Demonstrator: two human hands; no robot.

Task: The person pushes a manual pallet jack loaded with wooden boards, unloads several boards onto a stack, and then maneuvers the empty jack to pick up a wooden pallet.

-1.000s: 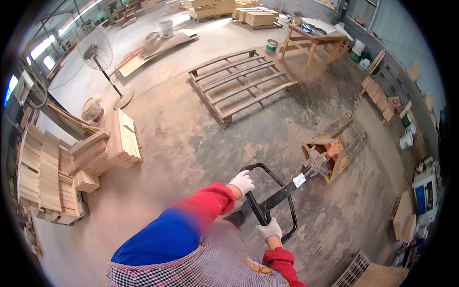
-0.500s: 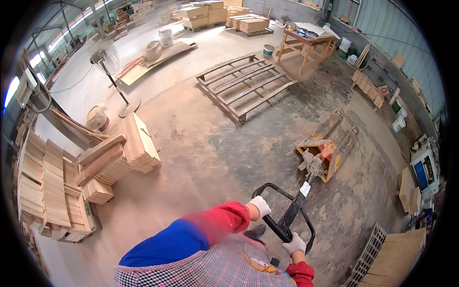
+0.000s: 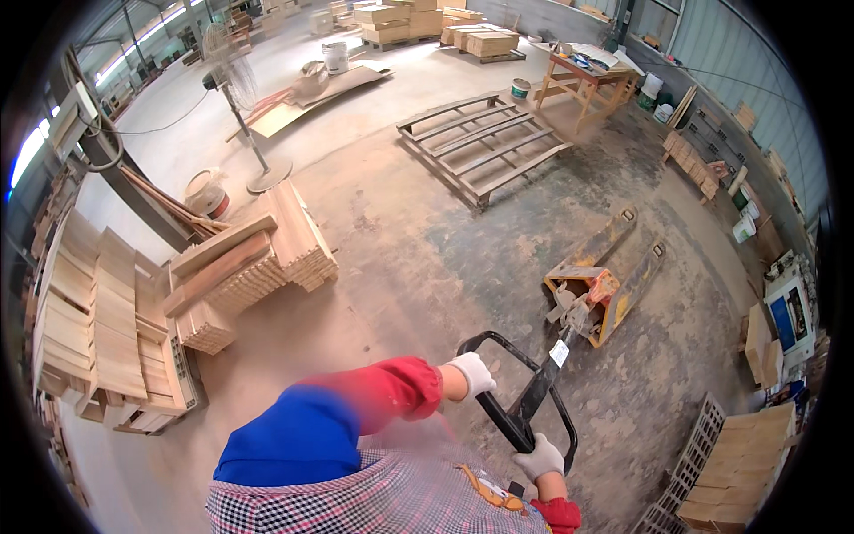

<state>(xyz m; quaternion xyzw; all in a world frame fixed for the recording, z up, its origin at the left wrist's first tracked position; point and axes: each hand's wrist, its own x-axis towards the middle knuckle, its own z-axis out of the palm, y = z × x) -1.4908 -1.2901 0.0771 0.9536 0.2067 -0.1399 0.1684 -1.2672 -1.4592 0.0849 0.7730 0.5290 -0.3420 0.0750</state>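
In white gloves, both my hands grip the black loop handle [image 3: 539, 392] of a yellow pallet jack. My left hand [image 3: 473, 375] is closed round the handle's left side. My right hand [image 3: 540, 459] wraps its near end, close to my checked apron. From the handle a shaft with a white label runs away from me to the worn yellow pallet jack [image 3: 587, 301]. Its two forks lie low on the floor, pointing away to the far right, with no load on them.
A slatted wooden pallet [image 3: 485, 147] lies ahead. Stacked wooden boards [image 3: 298, 233] stand at the left, with a fan [image 3: 238, 116] behind. A wooden worktable [image 3: 592, 78] is farther back. Near right are a crate-like grid [image 3: 689, 458] and light boards [image 3: 743, 458].
My hands and the handle sit slightly farther left in the picture. The board stacks, fan and slatted pallet have shifted right and up in view. Both hands keep their grip.
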